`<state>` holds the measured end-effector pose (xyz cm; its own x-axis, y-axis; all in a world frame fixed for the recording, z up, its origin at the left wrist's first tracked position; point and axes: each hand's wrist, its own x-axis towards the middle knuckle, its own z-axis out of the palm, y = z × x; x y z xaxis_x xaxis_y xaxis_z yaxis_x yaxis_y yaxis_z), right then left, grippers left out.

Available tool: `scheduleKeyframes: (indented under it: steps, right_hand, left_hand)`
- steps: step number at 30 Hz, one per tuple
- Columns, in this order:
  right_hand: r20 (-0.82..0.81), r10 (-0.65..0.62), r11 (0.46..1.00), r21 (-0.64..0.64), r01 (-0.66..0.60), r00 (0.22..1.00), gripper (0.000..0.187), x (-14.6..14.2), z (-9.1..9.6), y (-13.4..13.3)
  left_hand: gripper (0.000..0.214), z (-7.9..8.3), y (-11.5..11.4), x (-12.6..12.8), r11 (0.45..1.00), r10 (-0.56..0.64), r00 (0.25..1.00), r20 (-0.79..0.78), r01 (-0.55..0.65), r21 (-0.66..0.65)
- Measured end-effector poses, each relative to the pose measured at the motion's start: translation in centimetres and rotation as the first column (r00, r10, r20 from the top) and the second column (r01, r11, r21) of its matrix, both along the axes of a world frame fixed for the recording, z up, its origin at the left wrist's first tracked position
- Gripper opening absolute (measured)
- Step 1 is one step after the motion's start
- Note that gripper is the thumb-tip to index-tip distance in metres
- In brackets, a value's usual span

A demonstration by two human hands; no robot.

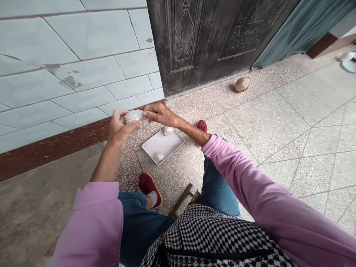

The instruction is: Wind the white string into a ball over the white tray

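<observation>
My left hand point(119, 130) is closed around a white bundle of thin strands point(132, 116), its ragged, fringed side turned up. Close against its right side, my right hand point(159, 113) pinches with thumb and fingers at the bundle's edge, where something pale and see-through shows; its exact kind is too small to tell. Both hands are held in the air above and left of a shallow white box lid point(149, 147) on the floor. In the lid lie two white, ball-like wads, one at the far edge point(168, 131) and one near the front corner point(159, 155), with a thin strand.
A red shoe point(147, 184) stands on the speckled floor, and another point(202, 125) is beyond the lid. Below me is part of a wooden stool point(182, 200). A tiled wall point(91, 40) and a dark carved door point(205, 40) are ahead, with a pinkish rounded object point(242, 84) by the door.
</observation>
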<state>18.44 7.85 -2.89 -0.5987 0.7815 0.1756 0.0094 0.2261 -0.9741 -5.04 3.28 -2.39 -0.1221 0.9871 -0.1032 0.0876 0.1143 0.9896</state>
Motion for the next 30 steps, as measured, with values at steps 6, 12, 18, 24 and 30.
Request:
scheduleKeyframes:
  steps: [6,12,18,24,30]
  right_hand:
    - [-0.006,-0.125,0.990,-0.072,0.124,0.992,0.047,1.2,0.9,0.6]
    - [0.009,-0.175,0.982,-0.076,0.175,0.985,0.045,1.7,1.6,0.0]
    - [-0.002,-0.235,0.971,-0.047,0.235,0.972,0.049,1.7,1.0,0.4]
    - [-0.004,-0.275,0.961,-0.020,0.275,0.962,0.049,1.7,-0.1,0.7]
    - [-0.019,-0.217,0.975,-0.063,0.215,0.976,0.050,1.1,-1.4,1.2]
  left_hand:
    - [0.083,2.2,-1.9,1.8,0.983,-0.175,0.983,0.052,0.178,-0.050]
    - [0.078,2.3,-2.3,2.1,0.954,-0.271,0.929,0.251,0.295,-0.061]
    - [0.084,1.6,-1.8,3.2,0.940,-0.278,0.895,0.348,0.328,-0.092]
    - [0.096,1.1,-2.5,4.9,0.886,-0.345,0.875,0.339,0.423,-0.190]
    - [0.083,0.9,-3.1,5.5,0.854,-0.408,0.870,0.275,0.471,-0.222]
